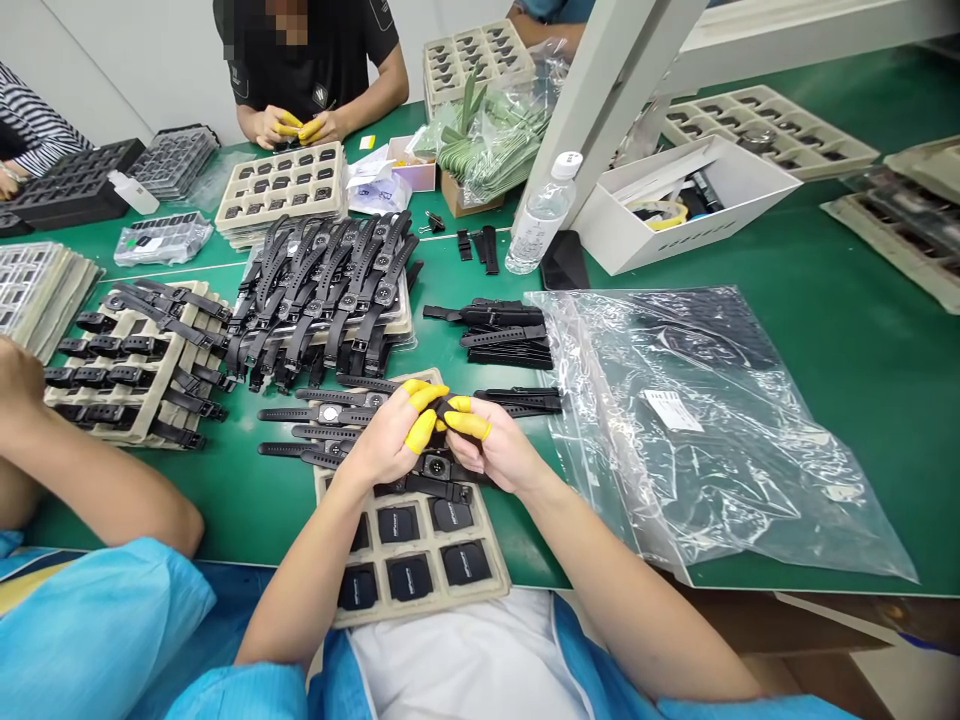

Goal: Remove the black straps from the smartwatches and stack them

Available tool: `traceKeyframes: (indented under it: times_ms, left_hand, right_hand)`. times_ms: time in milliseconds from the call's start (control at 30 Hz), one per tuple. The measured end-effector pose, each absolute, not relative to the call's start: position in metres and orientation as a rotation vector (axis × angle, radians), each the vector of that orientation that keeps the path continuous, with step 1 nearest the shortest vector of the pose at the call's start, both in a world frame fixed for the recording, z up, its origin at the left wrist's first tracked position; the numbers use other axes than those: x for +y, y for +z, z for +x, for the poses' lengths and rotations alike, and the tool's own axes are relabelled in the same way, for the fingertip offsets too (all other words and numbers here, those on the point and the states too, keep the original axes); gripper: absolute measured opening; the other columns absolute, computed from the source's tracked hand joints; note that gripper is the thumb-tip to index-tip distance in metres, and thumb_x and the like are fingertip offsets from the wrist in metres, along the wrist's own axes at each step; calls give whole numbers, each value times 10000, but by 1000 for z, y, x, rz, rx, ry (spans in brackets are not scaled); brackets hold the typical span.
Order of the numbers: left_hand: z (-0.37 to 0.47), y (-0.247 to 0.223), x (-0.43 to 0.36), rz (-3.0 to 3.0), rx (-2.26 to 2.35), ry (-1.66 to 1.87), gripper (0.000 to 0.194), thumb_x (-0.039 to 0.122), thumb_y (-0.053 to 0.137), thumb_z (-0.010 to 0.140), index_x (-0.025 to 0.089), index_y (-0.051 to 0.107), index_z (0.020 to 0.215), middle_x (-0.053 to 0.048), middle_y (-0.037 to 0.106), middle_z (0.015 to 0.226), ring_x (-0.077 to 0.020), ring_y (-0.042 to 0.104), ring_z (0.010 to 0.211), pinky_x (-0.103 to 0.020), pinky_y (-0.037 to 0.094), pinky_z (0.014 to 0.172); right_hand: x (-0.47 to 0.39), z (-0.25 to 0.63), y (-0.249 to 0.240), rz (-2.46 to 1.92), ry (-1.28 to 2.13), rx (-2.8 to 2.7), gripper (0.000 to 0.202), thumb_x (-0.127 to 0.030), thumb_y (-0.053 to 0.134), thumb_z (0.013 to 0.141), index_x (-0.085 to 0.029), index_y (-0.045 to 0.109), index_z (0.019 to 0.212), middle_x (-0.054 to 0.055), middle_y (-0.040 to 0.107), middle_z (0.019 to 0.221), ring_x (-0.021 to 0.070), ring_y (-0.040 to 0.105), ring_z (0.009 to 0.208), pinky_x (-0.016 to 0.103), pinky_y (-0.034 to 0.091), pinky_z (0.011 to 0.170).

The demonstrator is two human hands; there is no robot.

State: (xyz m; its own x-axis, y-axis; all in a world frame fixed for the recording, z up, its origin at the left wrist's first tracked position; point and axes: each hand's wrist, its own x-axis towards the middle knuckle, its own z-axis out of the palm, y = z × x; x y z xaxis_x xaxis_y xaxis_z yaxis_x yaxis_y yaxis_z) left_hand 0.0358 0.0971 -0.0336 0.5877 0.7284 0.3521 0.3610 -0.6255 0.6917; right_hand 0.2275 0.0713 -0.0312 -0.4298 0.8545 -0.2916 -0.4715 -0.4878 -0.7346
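Observation:
My left hand (401, 425) and my right hand (484, 435) meet above a cream tray (450, 592), yellow cots on several fingertips. Between them both pinch a small black watch part (444, 407); the fingers hide most of it, so I cannot tell whether it is a watch case or a strap end. Black square watch cases (409, 577) fill the near pockets of the tray. Across its far part lie watches with black straps (330, 412). Just beyond my right hand are stacks of loose black straps (506, 335).
Right of my hands lies a large clear plastic bag (720, 450) with black straps inside. A water bottle (544, 215), a phone (565, 260) and a white box (690, 215) stand behind. Strapped watches (322, 290) are piled left. Co-workers sit opposite and at my left.

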Motion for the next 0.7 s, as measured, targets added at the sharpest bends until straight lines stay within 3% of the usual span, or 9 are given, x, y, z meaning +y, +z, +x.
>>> traceKeyframes:
  times_ms: [433,600,700]
  left_hand:
    - [33,-36,98,2435,922,720,399,260,463,1032,141,559,1401,-179,653,1248,-295,617,1228,-481,542,1072]
    - [33,-36,98,2261,889,777,364,263,393,1075,186,571,1383,-148,672,1299,-261,637,1240,-446,540,1088]
    - [36,-38,97,2121,957,826,369,303,494,1054,203,550,1405,-139,670,1339,-257,652,1242,-426,548,1075]
  right_hand:
    - [74,232,-34,-843,2116,-672,360,-453,800,814,-194,552,783,-91,450,439,41,237,352,178,181,348]
    - [73,230,-35,-847,2057,-753,370,-484,788,823,-195,557,823,-86,485,441,50,284,344,183,203,352]
    - [72,229,-36,-855,1994,-747,378,-507,771,841,-213,534,857,-85,514,478,65,328,364,192,253,368]
